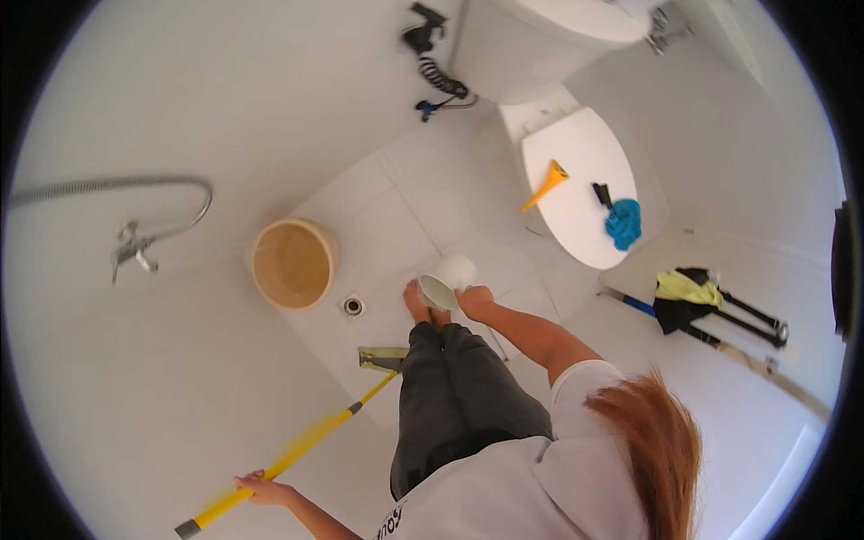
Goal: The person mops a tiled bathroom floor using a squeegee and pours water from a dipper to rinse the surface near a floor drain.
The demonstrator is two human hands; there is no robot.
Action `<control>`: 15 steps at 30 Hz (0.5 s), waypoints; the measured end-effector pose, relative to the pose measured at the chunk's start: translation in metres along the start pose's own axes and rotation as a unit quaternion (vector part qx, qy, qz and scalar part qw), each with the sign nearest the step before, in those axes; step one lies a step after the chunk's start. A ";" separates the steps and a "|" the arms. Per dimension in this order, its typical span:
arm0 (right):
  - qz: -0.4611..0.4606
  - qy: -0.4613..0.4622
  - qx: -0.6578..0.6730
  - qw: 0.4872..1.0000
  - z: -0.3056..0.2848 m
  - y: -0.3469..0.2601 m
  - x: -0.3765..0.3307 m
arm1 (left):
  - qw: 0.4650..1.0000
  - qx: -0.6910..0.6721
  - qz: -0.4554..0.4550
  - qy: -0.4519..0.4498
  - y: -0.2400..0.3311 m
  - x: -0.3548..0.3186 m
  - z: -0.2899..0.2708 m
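Observation:
My left hand (261, 489) is closed around the upper part of a long yellow pole (306, 443), which slants down toward the floor. At its low end is a flat grey and pale-green head (382, 358), on the floor left of my legs; I cannot tell if it is a mop or a brush. In front of me, my right hand (474, 300) is closed on a white water dipper (454, 272). The dipper is tilted with its mouth toward my bare feet (417, 304), and its handle is hidden in my fingers.
A beige bucket (333, 256) stands at the left by a floor drain (354, 306). The toilet (576, 153) is at the far right, with a yellow tool (546, 186) and blue cloth (624, 223) on its lid. A shower hose (202, 184) hangs left; cloths (688, 292) hang right.

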State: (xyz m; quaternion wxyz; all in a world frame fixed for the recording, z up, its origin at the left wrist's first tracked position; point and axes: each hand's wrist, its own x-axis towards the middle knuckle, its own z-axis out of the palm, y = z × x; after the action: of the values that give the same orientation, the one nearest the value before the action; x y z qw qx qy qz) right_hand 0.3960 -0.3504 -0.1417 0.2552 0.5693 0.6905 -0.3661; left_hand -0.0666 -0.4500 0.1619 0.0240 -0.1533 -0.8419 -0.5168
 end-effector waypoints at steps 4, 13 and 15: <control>0.089 0.126 0.212 0.965 0.021 0.034 -0.021 | 0.999 -0.028 -0.016 -0.026 -0.004 0.008 0.000; 0.198 -0.066 0.547 0.811 -0.034 0.090 -0.021 | 0.880 -0.178 -0.184 -0.400 0.022 0.022 0.001; 0.170 -0.131 0.485 0.848 -0.065 0.100 -0.030 | 0.859 -0.157 -0.182 -0.452 0.036 0.010 0.014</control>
State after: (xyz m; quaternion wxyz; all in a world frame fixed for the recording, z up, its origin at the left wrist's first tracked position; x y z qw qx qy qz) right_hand 0.5040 -0.3089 -0.1010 0.0927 0.6758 0.2775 -0.6765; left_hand -0.0639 -0.4205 0.1889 -0.4778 -0.2161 -0.6808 -0.5114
